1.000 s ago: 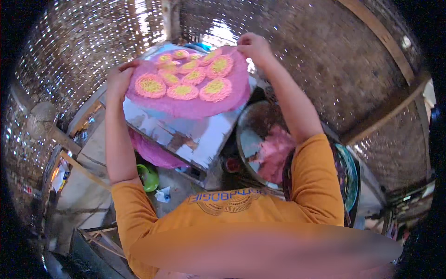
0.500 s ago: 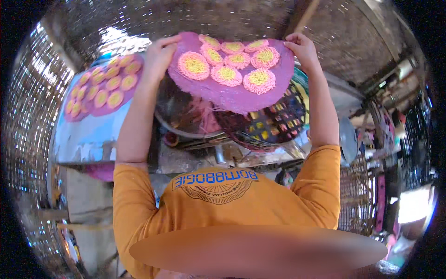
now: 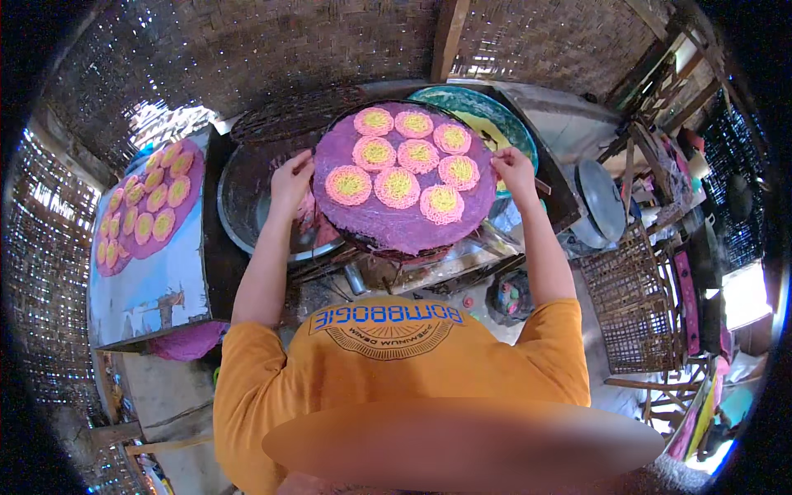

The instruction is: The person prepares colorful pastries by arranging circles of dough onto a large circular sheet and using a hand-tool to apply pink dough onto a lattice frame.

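Note:
A round purple cloth-like sheet point(image 3: 363, 221) lies nearly flat in front of me, over a dark round rack point(image 3: 417, 254) that shows only at its rim. Several pink discs with yellow centres point(image 3: 397, 187), stringy like noodles, are spread over the sheet. My left hand point(image 3: 290, 186) is closed with fingertips pinching the sheet's left edge. At the opposite edge, my right hand point(image 3: 516, 175) pinches the sheet between thumb and fingers.
To the left, a light-blue board point(image 3: 157, 285) bears another purple sheet point(image 3: 172, 216) with similar discs. A large metal basin point(image 3: 233, 216) with pink strands stands behind my left hand. A green basin point(image 3: 516, 124) sits far right, near a grey pan lid point(image 3: 600, 200).
The sheet has come down from being held up and sagging to lying flat over the rack, which it now covers. Both hands have lowered with it, still at its edges.

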Demonstrator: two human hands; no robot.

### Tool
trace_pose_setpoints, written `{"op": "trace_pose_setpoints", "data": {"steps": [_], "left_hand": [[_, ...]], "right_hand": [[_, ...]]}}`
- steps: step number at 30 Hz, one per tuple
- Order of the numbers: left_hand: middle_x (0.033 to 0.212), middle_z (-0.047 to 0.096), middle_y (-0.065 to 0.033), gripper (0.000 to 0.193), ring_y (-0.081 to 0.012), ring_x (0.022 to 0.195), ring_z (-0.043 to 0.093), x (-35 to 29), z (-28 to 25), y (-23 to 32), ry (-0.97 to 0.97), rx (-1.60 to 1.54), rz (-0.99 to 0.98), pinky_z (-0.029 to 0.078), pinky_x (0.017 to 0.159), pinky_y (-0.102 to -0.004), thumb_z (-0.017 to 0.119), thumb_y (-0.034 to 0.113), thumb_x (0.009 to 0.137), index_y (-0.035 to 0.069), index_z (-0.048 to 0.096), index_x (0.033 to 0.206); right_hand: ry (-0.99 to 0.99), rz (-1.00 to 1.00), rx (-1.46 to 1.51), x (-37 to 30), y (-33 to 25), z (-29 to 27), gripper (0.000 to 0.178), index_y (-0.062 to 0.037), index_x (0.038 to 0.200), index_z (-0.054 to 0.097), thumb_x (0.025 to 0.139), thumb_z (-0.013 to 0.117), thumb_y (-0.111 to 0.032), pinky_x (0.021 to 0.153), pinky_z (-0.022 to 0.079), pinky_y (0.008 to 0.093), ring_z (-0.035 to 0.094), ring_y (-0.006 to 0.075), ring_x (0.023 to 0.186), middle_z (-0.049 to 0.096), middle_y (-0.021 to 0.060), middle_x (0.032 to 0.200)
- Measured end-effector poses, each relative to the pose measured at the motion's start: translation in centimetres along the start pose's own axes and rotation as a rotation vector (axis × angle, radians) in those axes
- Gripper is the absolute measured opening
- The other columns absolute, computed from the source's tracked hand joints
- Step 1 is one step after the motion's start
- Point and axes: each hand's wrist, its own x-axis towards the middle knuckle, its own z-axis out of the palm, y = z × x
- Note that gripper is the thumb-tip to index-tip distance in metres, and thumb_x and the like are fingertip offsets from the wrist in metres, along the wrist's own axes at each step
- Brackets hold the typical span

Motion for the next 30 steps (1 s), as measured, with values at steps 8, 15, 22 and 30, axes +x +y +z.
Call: {"op": "trace_pose_setpoints", "data": {"steps": [8,15,22,30], "left_hand": [[0.106,0.057,-0.0083,0.034,-0.0148,0.095,0.053,-5.7,-6.2,-0.7,0.105,-0.12,0.0,0.041,0.082,-0.0248,0.059,0.012,0.08,0.0,0.054,0.112],[0.086,0.061,-0.0066,0.031,-0.0127,0.076,0.057,-13.5,-12.1,-5.7,-0.088,-0.027,-0.434,0.044,0.069,-0.0227,0.061,0.018,0.08,0.0,0.057,0.105],[0.115,0.05,-0.0232,0.071,-0.0347,0.111,0.046,-19.5,-12.6,-18.7,-0.011,0.847,-0.519,0.035,0.094,-0.0378,0.072,0.029,0.064,-0.004,0.043,0.12],[0.125,0.04,-0.0234,0.101,-0.0344,0.117,0.039,-16.6,-7.8,-23.6,0.268,0.693,-0.291,0.031,0.099,-0.0362,0.079,0.023,0.055,-0.003,0.019,0.132]], "right_hand": [[-0.004,0.105,0.127,0.8,0.0,0.7,0.018,0.0004,0.09,0.057,0.075,0.063,-0.008,0.051,0.043,0.0233,0.056,0.0106,0.062,0.061,0.0052,0.072],[0.237,-0.151,-0.016,0.8,-0.8,0.3,0.018,-0.0024,0.092,0.059,0.078,0.06,-0.015,0.067,0.046,0.0263,0.057,0.0133,0.072,0.061,0.0056,0.084],[-0.789,-0.722,1.038,-11.1,-18.8,1.9,0.039,-0.009,0.081,0.055,0.082,0.05,-0.047,0.062,0.042,0.031,0.049,0.0232,0.077,0.053,0.0136,0.094],[-1.603,-0.742,1.476,-13.7,-21.7,6.1,0.045,-0.0088,0.099,0.057,0.085,0.043,-0.05,0.061,0.04,0.0344,0.048,0.0239,0.08,0.055,0.0106,0.11]]}}
